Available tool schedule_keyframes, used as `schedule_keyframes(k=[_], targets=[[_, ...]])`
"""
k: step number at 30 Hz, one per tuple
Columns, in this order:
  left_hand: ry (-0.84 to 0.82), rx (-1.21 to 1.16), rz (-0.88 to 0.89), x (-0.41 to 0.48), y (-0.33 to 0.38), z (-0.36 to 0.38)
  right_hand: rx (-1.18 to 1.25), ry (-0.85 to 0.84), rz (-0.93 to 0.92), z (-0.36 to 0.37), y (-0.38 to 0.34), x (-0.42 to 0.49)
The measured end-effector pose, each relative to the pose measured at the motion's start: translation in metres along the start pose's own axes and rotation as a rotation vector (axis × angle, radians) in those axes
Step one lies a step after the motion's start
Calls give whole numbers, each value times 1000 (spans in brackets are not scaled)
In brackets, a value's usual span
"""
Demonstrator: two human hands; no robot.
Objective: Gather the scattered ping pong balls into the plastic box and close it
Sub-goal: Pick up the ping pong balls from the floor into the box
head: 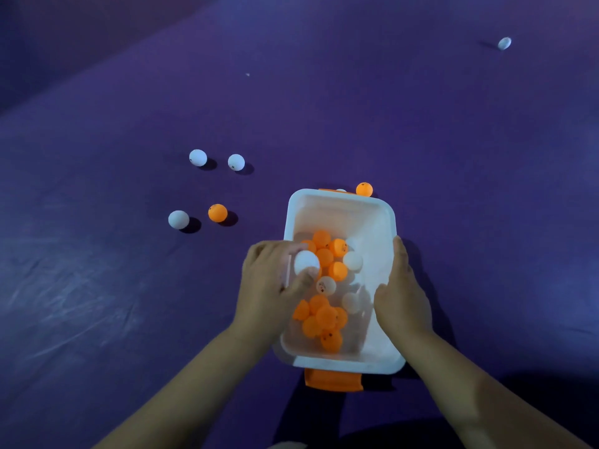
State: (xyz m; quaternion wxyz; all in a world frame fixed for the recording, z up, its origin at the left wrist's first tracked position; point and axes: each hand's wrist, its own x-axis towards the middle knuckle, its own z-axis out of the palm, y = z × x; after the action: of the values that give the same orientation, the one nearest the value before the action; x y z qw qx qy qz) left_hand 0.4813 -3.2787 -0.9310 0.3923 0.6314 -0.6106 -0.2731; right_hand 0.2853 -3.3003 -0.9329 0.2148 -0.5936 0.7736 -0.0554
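The left forearm (194, 384) and the right forearm (486, 393) came in from the near edge, one on each side of the plastic box (340, 197). The fingers (269, 249) and thumb of the left hand (272, 280) were curled round a held white ball (306, 262), grasping it just above the box's left rim and over the heap inside. That hand hid part of the left rim. The right hand (403, 293) clamped the right wall, with its thumb inside the box and its fingers laid along the outside of the rim.

The box stood open on the purple cloth (97, 254), its long side running near to far. An orange latch (334, 380) was folded out at its near end. Inside, the orange balls (324, 319) lay mixed with a few pale balls (352, 260), crowded in the near and middle part.

A loose orange ball (364, 189) sat just beside the far right corner of the box. A hidden ball (341, 190) showed only as a white sliver behind the far rim. To the left, well apart from the box, a lone white ball (178, 219) lay near a second orange ball (217, 212). Farther off were two white balls (198, 157) side by side. A distant white ball (504, 43) lay blurred at the far right.
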Motion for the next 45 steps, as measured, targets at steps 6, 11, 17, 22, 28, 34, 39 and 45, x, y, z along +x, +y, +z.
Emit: schedule_keyframes(k=[6,11,17,22,28,34,39,45], targets=[[102,66,-233,22,-35,1,28,11,10,2,3,2],[-5,338,-396,72,-92,-14,19,-2,2,2,3,3],[-174,515,-437,101,-120,-16,29,5,9,1,3,3],[-137,524,-406,99,-129,-14,22,13,5,2,3,4],[63,117,-304,84,-75,-5,33,20,9,2,2,5],[6,-182,-29,29,-2,1,32,32,7,2,0,4],[71,6,-109,44,-34,2,40,34,-5,2,3,4],[0,522,-462,74,-113,-31,9,38,-9,3,5,6]])
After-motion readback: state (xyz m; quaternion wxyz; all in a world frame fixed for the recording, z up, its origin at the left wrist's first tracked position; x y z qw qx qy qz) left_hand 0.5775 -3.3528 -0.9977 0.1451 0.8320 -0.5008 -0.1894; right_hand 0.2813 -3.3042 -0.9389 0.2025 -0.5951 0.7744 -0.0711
